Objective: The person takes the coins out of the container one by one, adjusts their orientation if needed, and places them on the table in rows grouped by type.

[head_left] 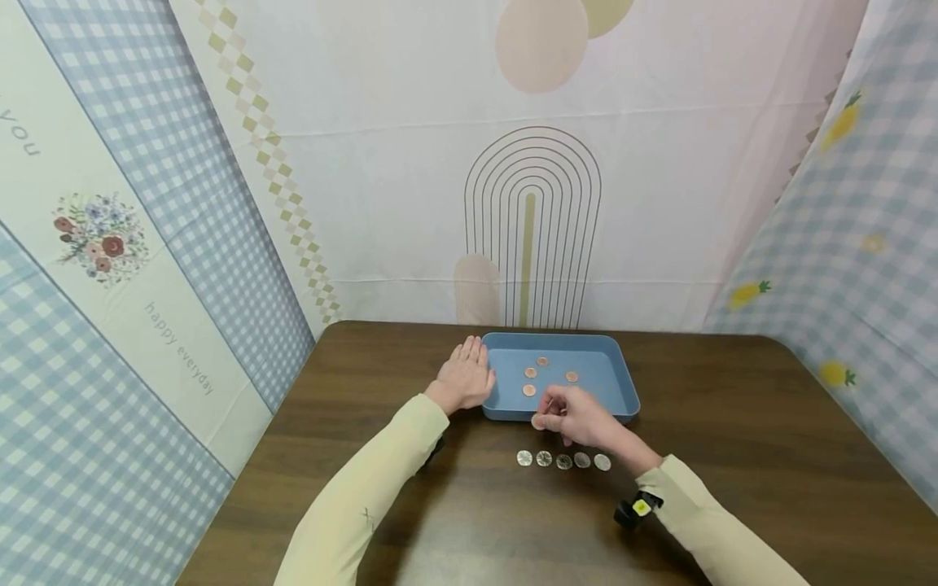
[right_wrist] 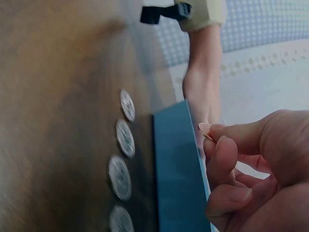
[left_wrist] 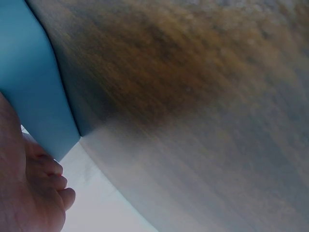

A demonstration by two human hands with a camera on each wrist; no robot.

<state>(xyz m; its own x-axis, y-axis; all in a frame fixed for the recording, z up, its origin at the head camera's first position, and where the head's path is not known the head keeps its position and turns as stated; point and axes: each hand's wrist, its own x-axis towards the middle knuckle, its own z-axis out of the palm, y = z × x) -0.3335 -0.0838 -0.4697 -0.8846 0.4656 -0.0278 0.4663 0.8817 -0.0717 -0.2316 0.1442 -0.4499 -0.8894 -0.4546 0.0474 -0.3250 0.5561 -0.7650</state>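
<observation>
My right hand (head_left: 579, 417) pinches a copper-coloured coin (right_wrist: 205, 129) between thumb and index finger, over the near rim of a shallow blue tray (head_left: 601, 370). Inside the tray lie several copper coins (head_left: 529, 391), spread apart. My left hand (head_left: 465, 376) is at the tray's left side with its fingers straight, pointing away from me; it seems to touch the rim. In the left wrist view, part of the left hand (left_wrist: 34, 193) shows beside the blue tray wall (left_wrist: 38, 87). A row of several silver coins (head_left: 563, 461) lies on the table in front of the tray, below my right hand.
The dark brown wooden table (head_left: 352, 423) has rounded far corners. Behind it hangs a pale patterned cloth (head_left: 396, 203), with checked cloths at both sides. A black device (head_left: 636, 509) is strapped at the right wrist.
</observation>
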